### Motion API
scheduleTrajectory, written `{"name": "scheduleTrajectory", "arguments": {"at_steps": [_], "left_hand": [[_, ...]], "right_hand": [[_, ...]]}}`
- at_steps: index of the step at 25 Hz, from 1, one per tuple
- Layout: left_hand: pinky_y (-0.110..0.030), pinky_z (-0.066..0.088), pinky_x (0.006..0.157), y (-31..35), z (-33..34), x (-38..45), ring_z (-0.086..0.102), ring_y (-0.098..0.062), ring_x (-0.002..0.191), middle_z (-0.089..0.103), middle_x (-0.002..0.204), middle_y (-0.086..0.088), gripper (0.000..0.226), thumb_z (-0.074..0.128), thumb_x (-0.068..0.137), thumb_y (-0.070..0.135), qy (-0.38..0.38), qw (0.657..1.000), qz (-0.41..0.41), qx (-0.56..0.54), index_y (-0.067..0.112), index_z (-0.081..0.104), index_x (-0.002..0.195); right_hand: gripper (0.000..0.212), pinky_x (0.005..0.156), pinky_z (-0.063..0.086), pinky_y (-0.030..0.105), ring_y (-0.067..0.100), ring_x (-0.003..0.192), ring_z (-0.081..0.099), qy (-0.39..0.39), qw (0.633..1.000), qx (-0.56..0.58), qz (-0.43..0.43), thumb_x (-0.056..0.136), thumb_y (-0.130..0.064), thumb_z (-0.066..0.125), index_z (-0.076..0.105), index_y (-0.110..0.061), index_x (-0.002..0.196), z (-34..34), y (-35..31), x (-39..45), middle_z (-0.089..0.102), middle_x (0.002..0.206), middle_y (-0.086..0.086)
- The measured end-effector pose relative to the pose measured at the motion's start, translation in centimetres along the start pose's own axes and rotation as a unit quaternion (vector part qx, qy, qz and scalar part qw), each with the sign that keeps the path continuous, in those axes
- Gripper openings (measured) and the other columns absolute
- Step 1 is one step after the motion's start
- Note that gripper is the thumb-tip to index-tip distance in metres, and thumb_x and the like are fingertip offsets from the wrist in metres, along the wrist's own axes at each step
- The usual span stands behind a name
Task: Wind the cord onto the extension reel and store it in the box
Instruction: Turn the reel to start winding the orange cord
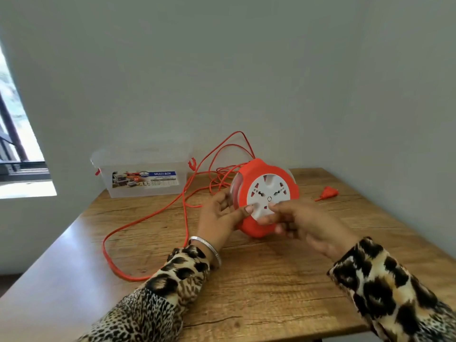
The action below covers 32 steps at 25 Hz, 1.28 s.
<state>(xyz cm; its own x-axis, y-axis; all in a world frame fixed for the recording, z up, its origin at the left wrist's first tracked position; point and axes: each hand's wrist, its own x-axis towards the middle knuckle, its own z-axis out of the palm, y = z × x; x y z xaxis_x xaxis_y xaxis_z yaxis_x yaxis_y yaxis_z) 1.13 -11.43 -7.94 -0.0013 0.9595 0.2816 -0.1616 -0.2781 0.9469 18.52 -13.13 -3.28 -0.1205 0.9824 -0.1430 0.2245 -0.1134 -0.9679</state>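
Observation:
An orange extension reel (256, 169) with a white socket face (267, 193) stands on edge on the wooden table (246, 280). My left hand (222, 215) grips its left rim, thumb on the white face. My right hand (298, 223) holds the lower right side, a fingertip touching the face near its centre. The loose orange cord (148, 217) runs in long loops across the table to the left and behind the reel. Its orange plug (329, 192) lies to the right. A clear plastic box (145, 174) with a printed label sits at the back left.
The table stands in a corner, with walls behind and to the right. A window (14, 134) is at the far left. The table's front right edge is near my right sleeve.

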Motion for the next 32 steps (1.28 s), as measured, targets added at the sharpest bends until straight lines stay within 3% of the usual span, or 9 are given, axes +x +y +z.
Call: {"name": "scheduleTrajectory", "arguments": {"at_steps": [1, 3, 8, 14, 17, 20, 24, 28, 32], "left_hand": [[-0.028, 0.059, 0.063, 0.1, -0.3, 0.2, 0.073, -0.015, 0.09, 0.072, 0.111, -0.008, 0.045, 0.074, 0.079, 0.0, -0.012, 1.0, -0.011, -0.001, 0.011, 0.061, 0.12], [-0.026, 0.057, 0.06, 0.3, -0.9, 0.8, 0.073, -0.013, 0.087, 0.072, 0.111, -0.007, 0.044, 0.072, 0.081, 0.003, -0.038, 0.999, -0.023, 0.011, 0.011, 0.06, 0.122], [-0.041, 0.062, 0.067, 0.3, -1.6, 1.6, 0.071, -0.02, 0.085, 0.071, 0.108, -0.007, 0.037, 0.069, 0.085, 0.009, -0.07, 0.996, -0.048, 0.038, 0.015, 0.06, 0.12], [-0.046, 0.061, 0.074, -0.1, -2.0, 1.7, 0.071, -0.027, 0.09, 0.068, 0.112, -0.013, 0.044, 0.073, 0.081, 0.005, -0.073, 0.996, -0.051, 0.024, 0.022, 0.062, 0.12], [-0.047, 0.061, 0.073, -0.6, -1.2, 1.4, 0.073, -0.023, 0.084, 0.071, 0.101, -0.008, 0.043, 0.073, 0.079, -0.001, -0.048, 0.998, -0.046, -0.013, 0.018, 0.063, 0.116], [-0.044, 0.062, 0.069, -0.7, -0.5, 1.1, 0.073, -0.024, 0.084, 0.073, 0.102, -0.009, 0.044, 0.072, 0.08, -0.003, -0.028, 0.999, -0.031, -0.034, 0.023, 0.063, 0.114], [-0.051, 0.06, 0.077, -0.8, -0.4, 0.9, 0.065, -0.034, 0.11, 0.057, 0.137, -0.009, 0.05, 0.073, 0.079, -0.002, -0.027, 0.998, -0.033, -0.045, 0.032, 0.063, 0.114], [-0.053, 0.058, 0.08, -1.0, -0.4, 1.0, 0.063, -0.034, 0.111, 0.06, 0.133, -0.01, 0.05, 0.074, 0.079, -0.001, -0.031, 0.998, -0.028, -0.039, 0.034, 0.062, 0.112], [-0.04, 0.062, 0.069, -1.3, -0.5, 0.8, 0.073, -0.024, 0.081, 0.075, 0.096, -0.009, 0.046, 0.072, 0.079, -0.004, -0.038, 0.999, -0.005, -0.023, 0.015, 0.06, 0.119]], "right_hand": [[0.016, 0.055, 0.038, 0.022, 0.007, 0.062, 0.058, 0.055, 0.984, -0.158, -0.057, 0.088, -0.028, 0.061, 0.066, -0.016, 0.098, -0.5, 0.3, -0.1, 0.074, 0.085, -0.001], [0.017, 0.064, 0.043, 0.024, 0.01, 0.081, 0.059, 0.181, 0.838, -0.446, -0.257, 0.081, -0.025, 0.066, 0.063, -0.023, 0.098, -1.5, 1.2, 0.2, 0.067, 0.096, -0.003], [0.07, 0.07, 0.052, 0.04, 0.036, 0.103, 0.061, 0.113, 0.477, -0.715, -0.498, 0.066, -0.005, 0.056, 0.056, -0.032, 0.131, -2.6, 1.0, 1.5, 0.058, 0.123, 0.023], [0.067, 0.066, 0.044, 0.039, 0.031, 0.075, 0.059, 0.015, 0.369, -0.788, -0.493, 0.082, -0.024, 0.063, 0.035, -0.031, 0.142, -3.2, -1.7, 3.9, 0.064, 0.089, 0.016], [0.066, 0.069, 0.042, 0.034, 0.025, 0.078, 0.062, 0.123, 0.533, -0.726, -0.417, 0.087, -0.064, 0.035, 0.024, -0.032, 0.145, -2.1, -0.4, 3.7, 0.07, 0.087, 0.004], [0.071, 0.05, 0.036, 0.027, 0.012, 0.057, 0.055, 0.201, 0.72, -0.585, -0.316, 0.087, -0.067, 0.031, 0.019, -0.028, 0.146, 0.2, 1.4, 3.1, 0.063, 0.07, -0.006], [0.073, 0.074, 0.05, 0.028, 0.023, 0.105, 0.061, 0.101, 0.96, -0.24, -0.103, 0.091, -0.041, 0.054, 0.012, -0.028, 0.149, 1.5, 0.3, 3.2, 0.056, 0.131, 0.002], [0.039, 0.049, 0.037, 0.025, 0.012, 0.057, 0.057, 0.024, 0.999, 0.022, 0.039, 0.095, -0.024, 0.051, 0.04, -0.022, 0.132, 1.9, -0.6, 2.5, 0.069, 0.101, 0.004], [0.026, 0.047, 0.033, 0.023, 0.01, 0.052, 0.056, -0.029, 0.977, 0.201, 0.07, 0.096, -0.013, 0.04, 0.061, -0.003, 0.108, 2.0, -0.5, 2.0, 0.069, 0.088, 0.006]]}}
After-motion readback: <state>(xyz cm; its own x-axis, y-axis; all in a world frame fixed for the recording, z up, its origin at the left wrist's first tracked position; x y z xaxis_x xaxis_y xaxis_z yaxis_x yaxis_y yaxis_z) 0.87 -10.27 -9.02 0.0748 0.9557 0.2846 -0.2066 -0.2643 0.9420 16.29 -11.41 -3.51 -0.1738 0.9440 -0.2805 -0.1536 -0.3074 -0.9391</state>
